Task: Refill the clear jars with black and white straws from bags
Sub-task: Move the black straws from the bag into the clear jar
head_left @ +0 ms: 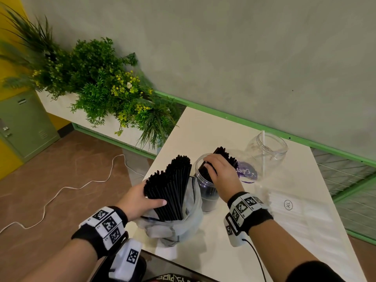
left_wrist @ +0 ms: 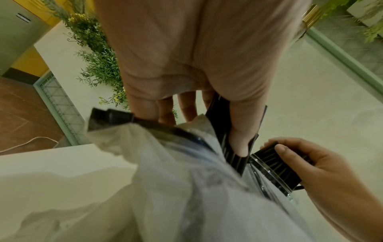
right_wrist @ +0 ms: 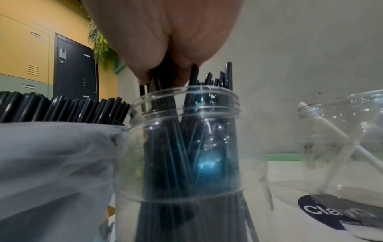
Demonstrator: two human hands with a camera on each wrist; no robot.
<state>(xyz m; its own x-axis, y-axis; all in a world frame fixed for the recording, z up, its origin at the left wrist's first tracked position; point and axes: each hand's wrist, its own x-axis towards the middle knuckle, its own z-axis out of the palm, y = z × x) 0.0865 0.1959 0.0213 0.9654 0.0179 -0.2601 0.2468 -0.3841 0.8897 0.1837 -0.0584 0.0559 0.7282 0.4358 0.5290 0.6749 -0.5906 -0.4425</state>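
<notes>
A clear plastic bag (head_left: 183,226) stands on the white table (head_left: 284,231), full of upright black straws (head_left: 173,186). My left hand (head_left: 140,198) grips this bundle (left_wrist: 234,147), thumb across its front. Right beside the bag stands a clear jar (head_left: 207,192) holding black straws (right_wrist: 186,147). My right hand (head_left: 219,171) grips a bunch of black straws (head_left: 225,155) over the jar's mouth, their lower ends inside it. Behind it, a second clear jar (head_left: 266,151) holds one white straw (head_left: 263,153).
A purple round sticker (head_left: 247,171) lies on the table between the jars. A planter with green plants (head_left: 101,84) stands left of the table, and a white cable (head_left: 61,190) runs over the brown floor. The grey wall (head_left: 244,58) is close behind.
</notes>
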